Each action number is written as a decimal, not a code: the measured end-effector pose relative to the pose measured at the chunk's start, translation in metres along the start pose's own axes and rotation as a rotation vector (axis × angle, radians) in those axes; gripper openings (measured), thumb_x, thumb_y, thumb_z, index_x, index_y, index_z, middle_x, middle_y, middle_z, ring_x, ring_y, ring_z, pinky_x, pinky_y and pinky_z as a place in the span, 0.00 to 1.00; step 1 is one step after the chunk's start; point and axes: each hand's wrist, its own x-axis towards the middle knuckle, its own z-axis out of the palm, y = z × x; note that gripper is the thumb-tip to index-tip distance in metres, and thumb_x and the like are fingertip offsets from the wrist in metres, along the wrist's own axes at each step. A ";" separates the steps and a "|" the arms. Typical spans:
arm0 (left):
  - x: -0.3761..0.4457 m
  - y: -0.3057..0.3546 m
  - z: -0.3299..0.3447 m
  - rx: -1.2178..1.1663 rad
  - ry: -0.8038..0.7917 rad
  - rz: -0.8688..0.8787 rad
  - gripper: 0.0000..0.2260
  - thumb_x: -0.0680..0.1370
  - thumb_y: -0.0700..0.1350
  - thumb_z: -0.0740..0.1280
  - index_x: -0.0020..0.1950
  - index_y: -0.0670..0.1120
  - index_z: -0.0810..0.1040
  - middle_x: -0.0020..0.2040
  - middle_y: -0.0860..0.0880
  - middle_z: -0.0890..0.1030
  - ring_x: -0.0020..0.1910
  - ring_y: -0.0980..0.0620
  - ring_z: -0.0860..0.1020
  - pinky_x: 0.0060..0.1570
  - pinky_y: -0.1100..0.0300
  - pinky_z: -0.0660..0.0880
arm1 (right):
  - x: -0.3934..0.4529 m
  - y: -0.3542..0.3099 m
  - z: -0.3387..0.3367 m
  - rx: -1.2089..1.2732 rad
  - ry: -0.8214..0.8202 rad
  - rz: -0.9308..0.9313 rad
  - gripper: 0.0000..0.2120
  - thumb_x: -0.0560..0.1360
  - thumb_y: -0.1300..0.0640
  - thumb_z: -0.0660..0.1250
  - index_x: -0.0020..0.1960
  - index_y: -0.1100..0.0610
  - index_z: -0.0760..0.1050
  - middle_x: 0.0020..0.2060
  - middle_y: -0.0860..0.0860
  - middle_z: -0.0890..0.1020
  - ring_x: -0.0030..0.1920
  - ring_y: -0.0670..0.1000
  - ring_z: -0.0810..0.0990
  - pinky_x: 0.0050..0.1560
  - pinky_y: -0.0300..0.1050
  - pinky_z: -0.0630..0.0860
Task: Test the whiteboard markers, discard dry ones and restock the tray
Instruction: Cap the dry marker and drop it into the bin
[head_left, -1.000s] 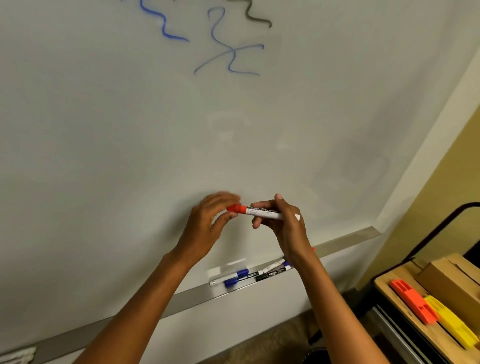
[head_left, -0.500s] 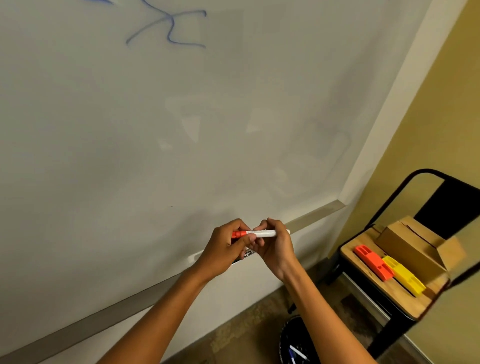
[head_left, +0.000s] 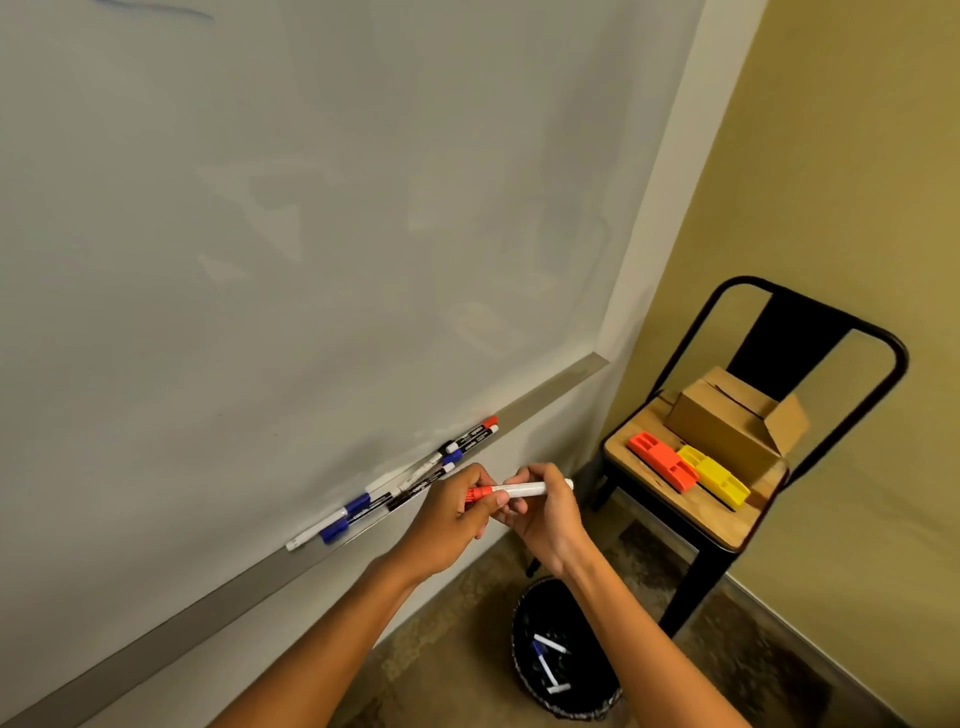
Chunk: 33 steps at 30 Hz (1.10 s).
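The left hand (head_left: 447, 519) pinches the red cap end of a red marker (head_left: 511, 490), and the right hand (head_left: 545, 514) curls round its white barrel, so the marker lies level between them, in front of the tray. Whether the cap is seated or half off I cannot tell. Just beyond the left hand, the tray (head_left: 550, 387) under the whiteboard (head_left: 311, 208) holds a row of markers (head_left: 410, 483), blue, black and red. Below the right hand, a dark bin (head_left: 524, 670) on the floor already holds a few markers, so some discarding looks done. Right of the hands, a cardboard box (head_left: 727, 421) on a chair (head_left: 654, 488) probably holds the restock, apparently not yet started.
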 end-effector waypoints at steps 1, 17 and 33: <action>0.004 -0.003 0.006 -0.003 -0.019 -0.002 0.07 0.81 0.48 0.66 0.50 0.44 0.76 0.33 0.51 0.77 0.32 0.56 0.74 0.35 0.62 0.72 | -0.001 -0.003 -0.008 -0.029 0.004 0.001 0.19 0.80 0.54 0.56 0.35 0.62 0.72 0.24 0.55 0.69 0.32 0.53 0.70 0.40 0.47 0.78; 0.023 -0.102 0.104 0.865 -0.239 -0.027 0.41 0.71 0.73 0.37 0.80 0.54 0.45 0.81 0.47 0.44 0.79 0.45 0.41 0.75 0.43 0.44 | -0.021 0.062 -0.154 -1.382 0.270 -0.325 0.27 0.81 0.43 0.61 0.78 0.45 0.61 0.65 0.44 0.78 0.64 0.48 0.75 0.62 0.46 0.73; 0.016 -0.143 0.112 0.961 -0.265 -0.049 0.39 0.74 0.70 0.42 0.80 0.51 0.50 0.80 0.44 0.47 0.79 0.42 0.45 0.74 0.39 0.47 | -0.028 0.083 -0.214 -1.530 0.398 -0.026 0.41 0.79 0.34 0.57 0.80 0.44 0.34 0.80 0.45 0.40 0.80 0.52 0.43 0.77 0.63 0.45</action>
